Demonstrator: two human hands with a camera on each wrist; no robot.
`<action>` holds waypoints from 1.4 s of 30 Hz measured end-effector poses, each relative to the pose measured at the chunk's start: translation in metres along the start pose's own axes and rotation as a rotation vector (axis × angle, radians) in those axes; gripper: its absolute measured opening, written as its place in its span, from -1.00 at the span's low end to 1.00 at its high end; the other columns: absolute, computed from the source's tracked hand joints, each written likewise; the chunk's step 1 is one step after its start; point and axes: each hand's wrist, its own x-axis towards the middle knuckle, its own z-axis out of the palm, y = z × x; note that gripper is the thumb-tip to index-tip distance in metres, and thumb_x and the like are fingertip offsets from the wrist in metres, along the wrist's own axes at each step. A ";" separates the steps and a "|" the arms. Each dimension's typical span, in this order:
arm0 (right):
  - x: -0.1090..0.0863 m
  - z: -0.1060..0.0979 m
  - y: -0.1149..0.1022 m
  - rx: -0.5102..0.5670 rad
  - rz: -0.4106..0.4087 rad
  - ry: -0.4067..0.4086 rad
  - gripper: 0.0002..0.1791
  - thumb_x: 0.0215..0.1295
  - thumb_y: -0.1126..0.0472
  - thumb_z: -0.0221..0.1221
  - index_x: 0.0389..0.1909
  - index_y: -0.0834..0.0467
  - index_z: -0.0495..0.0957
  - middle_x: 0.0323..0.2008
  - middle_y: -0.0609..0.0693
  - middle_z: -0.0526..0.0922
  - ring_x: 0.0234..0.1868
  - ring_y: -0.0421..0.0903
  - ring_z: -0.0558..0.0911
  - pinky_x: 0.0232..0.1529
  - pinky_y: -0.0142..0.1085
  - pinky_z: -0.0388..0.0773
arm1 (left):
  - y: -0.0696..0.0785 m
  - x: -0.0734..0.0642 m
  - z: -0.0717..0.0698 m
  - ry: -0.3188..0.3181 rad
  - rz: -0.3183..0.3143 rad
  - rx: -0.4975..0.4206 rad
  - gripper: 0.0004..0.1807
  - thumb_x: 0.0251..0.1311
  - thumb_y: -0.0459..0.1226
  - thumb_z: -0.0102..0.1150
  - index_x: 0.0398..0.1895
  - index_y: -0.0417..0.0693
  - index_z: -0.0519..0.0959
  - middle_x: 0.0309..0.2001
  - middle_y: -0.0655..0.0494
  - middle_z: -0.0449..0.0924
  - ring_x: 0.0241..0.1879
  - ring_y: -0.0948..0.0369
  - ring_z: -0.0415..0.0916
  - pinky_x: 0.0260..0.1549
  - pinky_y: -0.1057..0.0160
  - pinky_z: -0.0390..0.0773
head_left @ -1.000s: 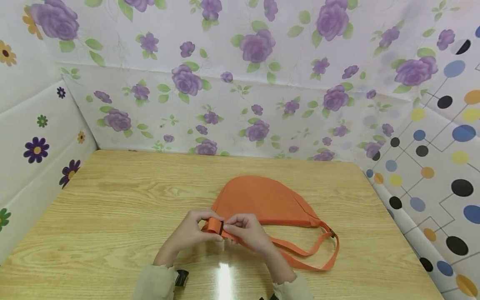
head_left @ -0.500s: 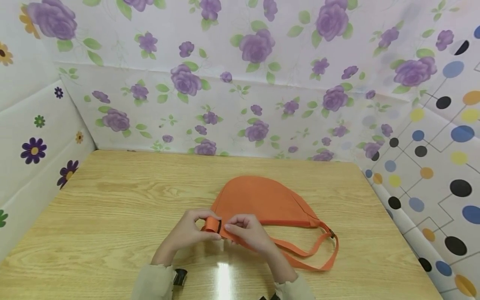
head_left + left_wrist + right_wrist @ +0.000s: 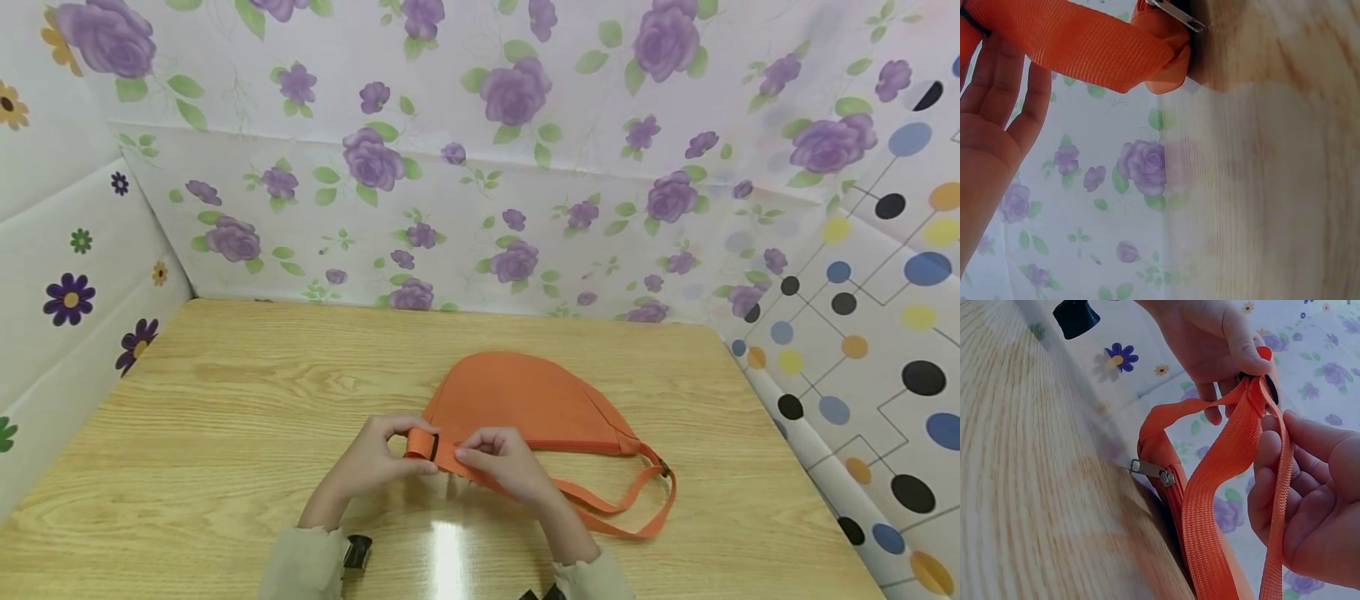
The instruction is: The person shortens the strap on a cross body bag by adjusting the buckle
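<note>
An orange half-moon bag lies on the table, its zipper edge toward me. My left hand pinches the orange strap near the bag's left end, at a black strap slider; a short loop of webbing stands up left of the slider. To its right, my right hand pinches the strap between thumb and fingers. In the right wrist view, two runs of webbing hang below the slider, raised off the table, one passing across the right fingers. The left wrist view shows webbing stretching from the left fingers to the bag's corner.
The strap's far part loops over the wooden table to another black buckle at the bag's right end. A metal zipper pull hangs at the bag's corner. Patterned cloth walls enclose the table's back and sides.
The slider and my left hand have shifted slightly left, while my right hand has edged right. More flat strap shows between the hands. The bag has stayed in place.
</note>
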 end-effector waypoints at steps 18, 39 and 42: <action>0.002 0.007 -0.002 -0.025 -0.071 0.062 -0.84 0.13 0.39 0.17 -0.35 0.46 0.51 -0.52 0.21 0.58 -0.65 -0.13 0.50 -0.58 -0.29 0.52 | 0.025 0.004 0.002 -0.041 -0.070 0.003 -0.64 -0.22 -0.47 0.38 -0.25 -0.31 0.54 -0.28 -0.14 0.57 -0.37 0.21 0.45 -0.48 0.22 0.51; -0.003 0.012 -0.018 -0.142 -0.134 0.017 -0.75 0.03 0.46 0.22 -0.24 0.46 0.48 -0.41 0.28 0.56 -0.54 -0.15 0.54 -0.51 -0.20 0.54 | 0.026 0.006 0.005 -0.007 -0.028 -0.027 -0.68 -0.29 -0.54 0.38 -0.34 -0.38 0.56 -0.35 -0.21 0.58 -0.38 0.24 0.48 -0.43 0.25 0.50; -0.007 0.013 -0.027 -0.229 -0.183 0.034 -0.69 -0.04 0.46 0.27 -0.23 0.46 0.48 -0.37 0.25 0.57 -0.47 -0.11 0.54 -0.46 -0.30 0.53 | 0.026 0.004 0.004 0.023 -0.057 -0.015 -0.68 -0.26 -0.52 0.38 -0.32 -0.38 0.56 -0.33 -0.18 0.58 -0.38 0.23 0.47 -0.41 0.24 0.50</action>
